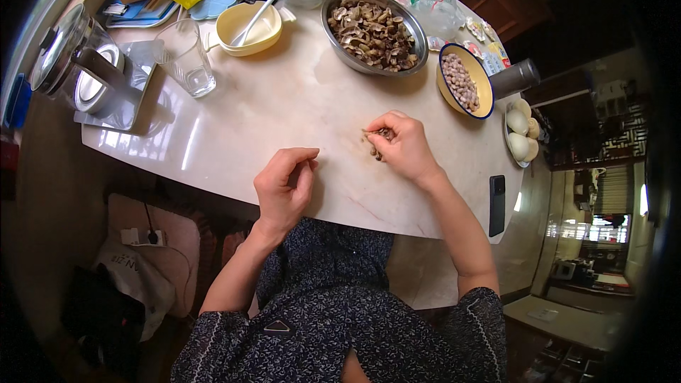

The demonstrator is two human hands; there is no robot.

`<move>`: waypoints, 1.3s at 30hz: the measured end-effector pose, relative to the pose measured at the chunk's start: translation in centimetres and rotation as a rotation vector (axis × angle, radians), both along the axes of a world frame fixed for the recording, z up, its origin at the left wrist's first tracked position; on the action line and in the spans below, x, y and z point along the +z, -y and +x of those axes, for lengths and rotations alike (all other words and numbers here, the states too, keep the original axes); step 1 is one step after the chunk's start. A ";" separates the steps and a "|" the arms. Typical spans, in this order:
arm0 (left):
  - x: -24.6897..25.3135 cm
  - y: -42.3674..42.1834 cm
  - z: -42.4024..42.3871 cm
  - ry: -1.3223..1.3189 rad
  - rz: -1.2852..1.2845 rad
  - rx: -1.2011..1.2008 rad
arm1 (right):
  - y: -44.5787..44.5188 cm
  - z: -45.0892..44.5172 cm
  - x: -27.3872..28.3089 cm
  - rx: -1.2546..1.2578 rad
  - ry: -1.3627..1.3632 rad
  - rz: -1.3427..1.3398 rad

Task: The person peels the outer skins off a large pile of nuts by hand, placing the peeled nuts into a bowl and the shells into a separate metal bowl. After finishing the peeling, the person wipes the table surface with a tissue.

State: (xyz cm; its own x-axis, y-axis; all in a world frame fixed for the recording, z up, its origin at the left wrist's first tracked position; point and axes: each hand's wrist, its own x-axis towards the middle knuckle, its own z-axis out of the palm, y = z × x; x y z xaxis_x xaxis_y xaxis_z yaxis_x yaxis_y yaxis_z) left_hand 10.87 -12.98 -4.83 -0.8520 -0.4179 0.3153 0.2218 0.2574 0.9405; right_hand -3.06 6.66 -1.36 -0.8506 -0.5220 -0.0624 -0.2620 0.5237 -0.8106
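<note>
My right hand [401, 143] reaches down to a small pile of brown pods or shells [376, 155] on the pale marble-look table, its fingertips pinching at some of them. To its left my left hand [287, 181] hovers over the table's front edge, fingers curled, with nothing plainly visible in them. A steel bowl [372, 72] full of brown empty shells stands beyond the hands. Right of that, a yellow enamel bowl [484, 82] with a blue rim holds pale pinkish peanuts or beans [461, 81].
A drinking glass [187, 61], a glass pot [80, 58] and a yellow bowl [250, 52] with a spoon stand at left. A black phone [497, 206] lies at the right edge, below a plate of eggs or buns [518, 135]. Plastic bags [433, 13] lie behind.
</note>
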 end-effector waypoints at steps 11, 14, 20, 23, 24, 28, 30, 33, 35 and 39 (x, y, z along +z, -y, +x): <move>-0.5 0.3 -0.2 0.007 0.056 -0.004 | 4.0 -10.0 9.1 -0.107 -0.479 -0.233; 0.0 0.3 0.0 0.033 0.072 -0.020 | 5.1 -13.3 8.4 0.014 -0.914 -0.067; -0.2 0.4 -0.1 0.045 0.097 -0.046 | 2.9 -11.9 8.2 -0.115 -0.625 -0.105; -0.1 0.5 0.1 0.058 0.111 -0.034 | 1.3 -8.2 7.9 -0.009 -0.066 0.000; -0.2 0.5 0.0 0.045 0.105 -0.035 | 0.2 -7.1 7.1 -0.008 0.017 0.024; 0.4 0.4 0.0 0.085 0.139 -0.084 | -2.9 -3.5 3.0 0.008 0.045 0.187; 0.3 0.4 0.0 0.076 0.134 -0.084 | -2.6 -1.3 2.6 0.051 -0.064 0.168; 0.2 0.4 -0.1 0.043 0.094 -0.062 | -1.4 0.9 1.9 0.068 -0.110 0.123; 0.2 0.3 -0.2 0.024 0.077 -0.056 | -1.0 1.3 1.5 0.078 -0.069 0.112; 0.4 0.4 -0.2 0.030 0.083 -0.052 | -0.4 1.4 1.2 0.072 -0.093 0.131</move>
